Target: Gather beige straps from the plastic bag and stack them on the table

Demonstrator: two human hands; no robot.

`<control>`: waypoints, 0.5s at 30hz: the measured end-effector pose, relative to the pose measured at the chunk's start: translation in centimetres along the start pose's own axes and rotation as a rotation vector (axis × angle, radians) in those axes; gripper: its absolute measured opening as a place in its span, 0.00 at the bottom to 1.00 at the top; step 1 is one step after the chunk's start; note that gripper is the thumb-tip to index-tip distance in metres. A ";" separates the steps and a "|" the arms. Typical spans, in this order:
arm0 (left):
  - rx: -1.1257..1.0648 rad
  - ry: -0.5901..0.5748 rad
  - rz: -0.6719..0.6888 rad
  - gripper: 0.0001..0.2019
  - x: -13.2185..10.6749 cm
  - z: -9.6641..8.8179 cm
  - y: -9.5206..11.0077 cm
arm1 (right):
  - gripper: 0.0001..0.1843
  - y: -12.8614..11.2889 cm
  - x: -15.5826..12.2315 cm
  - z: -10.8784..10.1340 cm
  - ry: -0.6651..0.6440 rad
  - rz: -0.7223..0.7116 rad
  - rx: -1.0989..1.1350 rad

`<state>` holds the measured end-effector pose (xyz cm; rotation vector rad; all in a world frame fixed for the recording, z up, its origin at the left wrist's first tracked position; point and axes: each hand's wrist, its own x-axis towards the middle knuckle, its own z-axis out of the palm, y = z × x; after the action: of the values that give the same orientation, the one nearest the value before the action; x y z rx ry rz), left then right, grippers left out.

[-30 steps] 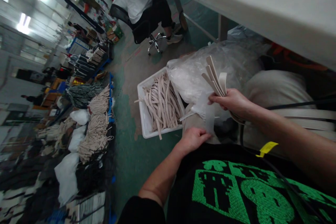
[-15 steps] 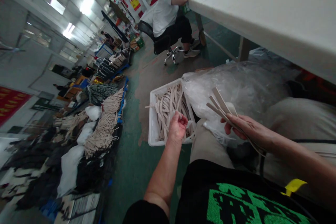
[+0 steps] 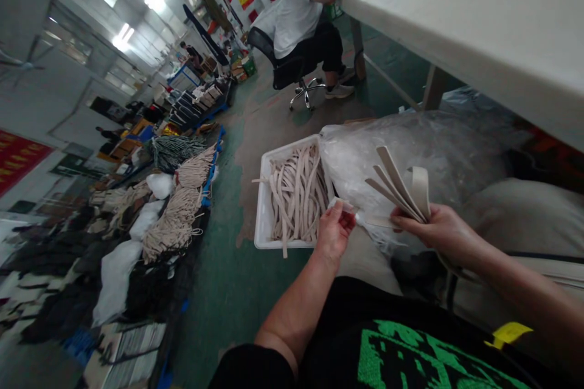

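Note:
My right hand (image 3: 431, 225) is closed round several flat beige straps (image 3: 395, 176). Their ends fan out above the fingers, and one of them curls over in a loop. Close to it on the left, my left hand (image 3: 336, 230) is pinched on a thin whitish strip (image 3: 343, 205). A pale band stretches across the gap between the two hands, but I cannot tell whether it is the same piece. Just beyond my left hand stands a white plastic bin (image 3: 262, 219) full of loose beige straps (image 3: 296, 188), with a few ends hanging over its rim.
Clear plastic sheeting (image 3: 378, 146) is heaped right of the bin. A white-topped table (image 3: 447, 18) rises at the upper right, where a person (image 3: 296, 12) sits on an office chair (image 3: 285, 76). Bundled straps (image 3: 171, 225) and sacks line the left, beyond the green floor (image 3: 219, 285).
My left hand has moved right, from over the bin towards my right hand. The straps in my right hand are spread wider, and a loop shows among them.

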<state>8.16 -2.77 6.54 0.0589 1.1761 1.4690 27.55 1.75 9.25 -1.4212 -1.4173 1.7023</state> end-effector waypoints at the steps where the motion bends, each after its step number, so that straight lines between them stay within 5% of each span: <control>1: 0.013 -0.006 -0.017 0.25 -0.1 0.0 -0.3 | 0.27 0.0 -0.1 0.1 -0.010 -0.017 -0.006; 7: 0.058 -0.011 -0.103 0.26 -0.4 -0.1 -1.9 | 0.23 1.1 0.1 0.7 -0.002 -0.210 -0.153; 15: 0.050 0.007 -0.144 0.24 -0.5 -0.6 -1.9 | 0.22 1.7 0.7 0.4 0.013 -0.260 -0.368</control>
<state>9.29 -3.93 5.26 0.0028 1.1975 1.3147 27.36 1.61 7.41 -1.3515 -1.8881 1.3146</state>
